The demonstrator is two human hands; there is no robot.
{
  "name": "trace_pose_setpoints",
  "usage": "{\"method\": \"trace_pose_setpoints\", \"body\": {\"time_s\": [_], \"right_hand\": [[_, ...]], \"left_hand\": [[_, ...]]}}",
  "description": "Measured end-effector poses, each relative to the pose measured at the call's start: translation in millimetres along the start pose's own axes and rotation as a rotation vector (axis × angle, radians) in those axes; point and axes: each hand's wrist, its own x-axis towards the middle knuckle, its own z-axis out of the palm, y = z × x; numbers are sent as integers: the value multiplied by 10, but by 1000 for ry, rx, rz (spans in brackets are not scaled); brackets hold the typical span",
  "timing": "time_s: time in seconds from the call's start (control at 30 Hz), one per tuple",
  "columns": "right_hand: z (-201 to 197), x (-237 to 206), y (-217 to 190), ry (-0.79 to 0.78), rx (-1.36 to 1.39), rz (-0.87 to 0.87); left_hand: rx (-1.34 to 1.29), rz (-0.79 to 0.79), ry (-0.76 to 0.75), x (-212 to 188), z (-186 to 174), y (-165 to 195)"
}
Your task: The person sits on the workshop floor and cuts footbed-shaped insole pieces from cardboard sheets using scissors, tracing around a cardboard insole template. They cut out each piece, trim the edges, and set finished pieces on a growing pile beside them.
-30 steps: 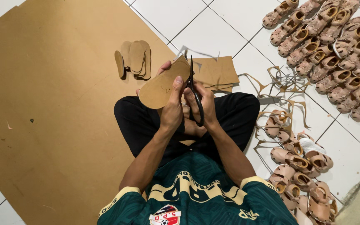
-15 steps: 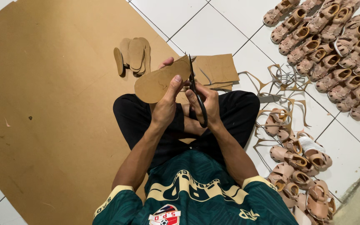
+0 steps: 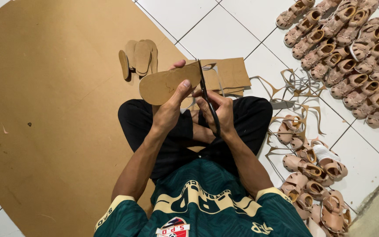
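A person in a dark green jersey and black trousers is sitting cross-legged on a white tiled floor (image 3: pixel 224 30), looking down at both bare hands. The left hand (image 3: pixel 169 109) is pinching a tan, sole-shaped piece of cardboard (image 3: pixel 165 83), thumb lying on its upper face and fingers curled beneath it, holding it raised above the knees with its long side running left to right. The right hand (image 3: pixel 220 109) is gripping the handles of a pair of dark metal scissors (image 3: pixel 207 98), fingers closed through the loops; the blades are pointing away from the body and meeting the right end of the cardboard sole, with how far the blades are parted being too hard to tell.

Just beyond the hands, a small stack of flat brown cardboard pieces (image 3: pixel 231 74) is lying on the floor. To the left of it, a little pile of already cut tan soles (image 3: pixel 139 57) is resting on a large brown cardboard sheet (image 3: pixel 44 109) that is covering the floor on that side. Thin curled cardboard offcuts (image 3: pixel 299 87) are lying to the right, near rows of beige strappy sandals (image 3: pixel 352 48) and a nearer cluster of the same sandals (image 3: pixel 312 175).
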Motion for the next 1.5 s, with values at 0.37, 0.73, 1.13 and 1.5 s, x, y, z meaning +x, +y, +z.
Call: {"method": "trace_pose_setpoints", "body": {"time_s": [0.37, 0.73, 1.13, 1.5], "right_hand": [[163, 31, 130, 41, -17, -22], [234, 87, 169, -25, 21, -19], [204, 54, 115, -2, 132, 54], [141, 23, 93, -18, 87, 28]], "left_hand": [[-146, 71, 278, 80, 23, -398], [-125, 44, 326, 23, 19, -356], [-198, -20, 242, -22, -12, -303], [-86, -53, 177, 5, -78, -138]]}}
